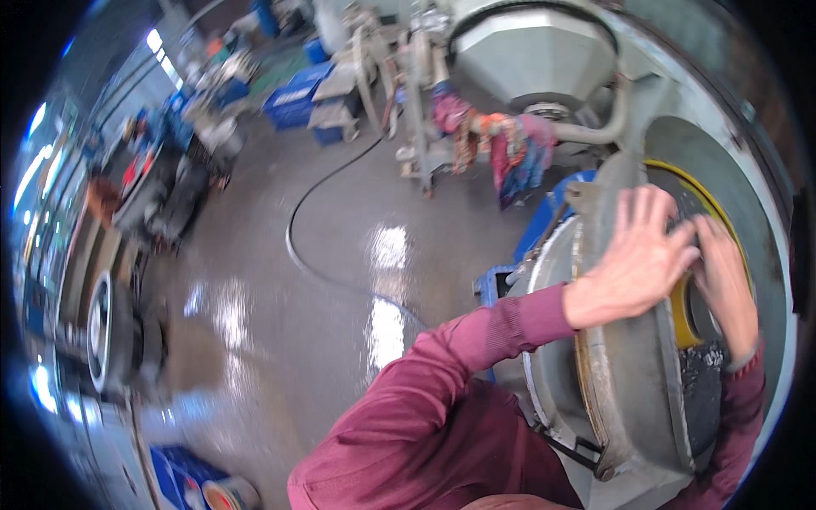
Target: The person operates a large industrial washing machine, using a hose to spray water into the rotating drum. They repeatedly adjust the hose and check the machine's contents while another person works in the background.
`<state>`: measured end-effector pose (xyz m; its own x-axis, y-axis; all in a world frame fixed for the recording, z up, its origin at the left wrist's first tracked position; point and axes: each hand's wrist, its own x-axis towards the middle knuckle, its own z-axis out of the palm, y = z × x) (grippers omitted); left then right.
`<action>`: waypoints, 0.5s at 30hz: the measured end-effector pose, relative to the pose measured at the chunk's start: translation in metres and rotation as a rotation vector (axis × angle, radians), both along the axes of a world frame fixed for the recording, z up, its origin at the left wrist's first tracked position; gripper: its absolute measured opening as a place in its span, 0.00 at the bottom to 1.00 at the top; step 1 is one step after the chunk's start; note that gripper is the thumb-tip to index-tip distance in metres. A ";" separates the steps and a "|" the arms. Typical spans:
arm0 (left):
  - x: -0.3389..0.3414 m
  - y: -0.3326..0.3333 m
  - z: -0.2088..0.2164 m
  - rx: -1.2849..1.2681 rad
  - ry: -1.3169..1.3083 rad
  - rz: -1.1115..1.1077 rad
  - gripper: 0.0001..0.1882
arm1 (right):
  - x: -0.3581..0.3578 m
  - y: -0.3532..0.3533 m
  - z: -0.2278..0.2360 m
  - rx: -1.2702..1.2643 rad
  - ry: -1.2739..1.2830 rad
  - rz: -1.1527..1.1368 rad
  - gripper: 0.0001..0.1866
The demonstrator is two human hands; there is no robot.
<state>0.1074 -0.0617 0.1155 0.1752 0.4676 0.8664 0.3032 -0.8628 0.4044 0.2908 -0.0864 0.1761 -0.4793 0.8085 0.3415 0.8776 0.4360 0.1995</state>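
Note:
My left hand [642,246] reaches over the thick grey metal housing [633,382] of a large round machine, its fingers apart and slightly blurred. Beside it is my right hand [722,276], with fingers stretched out toward the left hand's fingertips. No object shows in either hand. Behind and below the hands lies the machine's round mouth, edged by a yellow ring [682,319]. Dark, wet-looking material [701,378] shows below the ring, close to my right wrist. The surface under my fingertips is partly hidden by the hands.
A grey faceted drum [535,59] stands ahead, with multicoloured cloth [506,144] hanging from a pipe near it. A hose [293,229] crosses the wet floor [272,280]. Blue crates [296,95] stand farther back. At left are a round-rimmed machine [100,331] and people [157,136].

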 end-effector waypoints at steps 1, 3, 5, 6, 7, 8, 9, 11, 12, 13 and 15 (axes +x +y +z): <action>-0.009 -0.002 -0.002 0.019 -0.077 -0.014 0.15 | -0.007 0.003 -0.001 0.010 0.003 -0.002 0.25; -0.014 0.001 -0.011 0.040 -0.169 -0.064 0.16 | -0.001 0.018 -0.008 -0.102 0.033 0.033 0.26; -0.018 -0.003 -0.016 0.026 -0.265 -0.194 0.18 | 0.007 0.007 -0.002 -0.210 0.011 -0.085 0.29; -0.028 -0.006 -0.024 -0.027 -0.239 -0.222 0.21 | 0.008 0.005 0.001 -0.260 -0.016 -0.139 0.31; -0.039 -0.012 -0.035 -0.076 -0.218 -0.267 0.24 | 0.015 0.000 -0.001 -0.249 -0.026 -0.150 0.32; -0.047 -0.015 -0.050 -0.126 -0.188 -0.303 0.26 | 0.023 -0.001 -0.006 -0.242 -0.031 -0.153 0.33; -0.052 -0.017 -0.075 -0.189 -0.140 -0.349 0.29 | 0.039 -0.002 -0.015 -0.173 -0.017 -0.089 0.33; -0.053 -0.020 -0.109 -0.277 -0.103 -0.455 0.33 | 0.058 0.000 -0.028 -0.116 0.013 -0.036 0.34; -0.053 -0.021 -0.117 -0.298 -0.124 -0.511 0.34 | 0.061 0.002 -0.026 -0.129 0.018 -0.040 0.35; -0.055 -0.023 -0.123 -0.322 -0.146 -0.574 0.35 | 0.064 0.002 -0.028 -0.150 0.026 -0.049 0.35; -0.064 -0.025 -0.115 -0.355 -0.131 -0.637 0.35 | 0.066 0.009 -0.028 -0.188 0.041 -0.051 0.36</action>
